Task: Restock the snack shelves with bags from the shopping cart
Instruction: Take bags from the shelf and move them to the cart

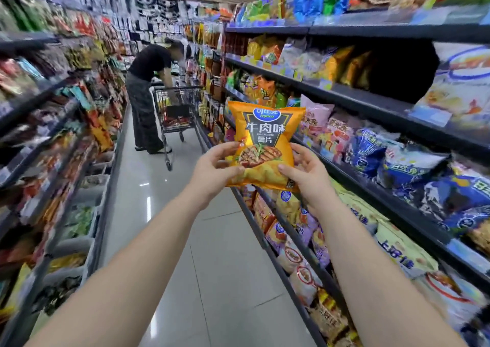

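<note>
- Both hands held an orange chip bag [265, 145] upright over the aisle, just left of the snack shelves [371, 100].
- Left hand [216, 165] fingers closed on its lower left edge.
- Right hand [305, 171] fingers closed on its lower right edge.
- The shopping cart [176, 113] stood far down the aisle.

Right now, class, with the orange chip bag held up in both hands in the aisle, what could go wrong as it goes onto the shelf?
1. The orange chip bag is pinched only at its lower corners by the left hand and right hand; squeezing could crush the chips.
2. The right-hand shelves look packed with bags; pushing it in could knock neighbours off.
3. Another person and a shopping cart stand ahead, narrowing the aisle.
</note>
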Demonstrator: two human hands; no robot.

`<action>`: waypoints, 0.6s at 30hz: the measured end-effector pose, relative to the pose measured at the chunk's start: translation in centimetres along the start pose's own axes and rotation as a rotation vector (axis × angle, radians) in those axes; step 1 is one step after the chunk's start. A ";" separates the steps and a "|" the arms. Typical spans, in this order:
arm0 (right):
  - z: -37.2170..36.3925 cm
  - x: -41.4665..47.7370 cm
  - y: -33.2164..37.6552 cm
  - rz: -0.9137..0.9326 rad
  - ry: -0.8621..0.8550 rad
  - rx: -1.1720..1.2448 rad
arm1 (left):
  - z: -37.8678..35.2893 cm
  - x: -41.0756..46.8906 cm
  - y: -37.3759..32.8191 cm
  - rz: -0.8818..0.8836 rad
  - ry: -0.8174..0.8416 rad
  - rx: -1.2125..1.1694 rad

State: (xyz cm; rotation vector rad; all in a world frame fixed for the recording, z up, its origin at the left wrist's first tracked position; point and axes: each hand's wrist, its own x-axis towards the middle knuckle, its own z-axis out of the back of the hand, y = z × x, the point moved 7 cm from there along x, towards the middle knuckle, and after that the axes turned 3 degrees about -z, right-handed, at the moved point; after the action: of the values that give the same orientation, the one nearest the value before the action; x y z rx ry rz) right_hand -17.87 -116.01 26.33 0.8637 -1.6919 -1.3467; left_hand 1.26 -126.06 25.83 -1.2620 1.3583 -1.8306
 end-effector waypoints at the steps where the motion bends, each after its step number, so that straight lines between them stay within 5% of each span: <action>1: -0.7 2.1 -0.1 0.013 -0.016 -0.014 | 0.6 2.4 0.5 -0.021 0.017 0.004; 9: -2.0 18.1 -0.8 0.040 -0.220 -0.124 | 1.8 21.6 4.7 -0.045 0.214 0.029; 18: 3.8 32.7 0.9 0.112 -0.422 -0.282 | -6.0 39.0 8.0 -0.050 0.400 -0.049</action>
State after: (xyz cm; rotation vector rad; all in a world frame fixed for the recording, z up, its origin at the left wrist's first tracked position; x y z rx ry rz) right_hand -36.21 -142.76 32.17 0.3314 -1.7668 -1.7234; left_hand -21.49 -158.58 32.39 -0.9925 1.5959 -2.1794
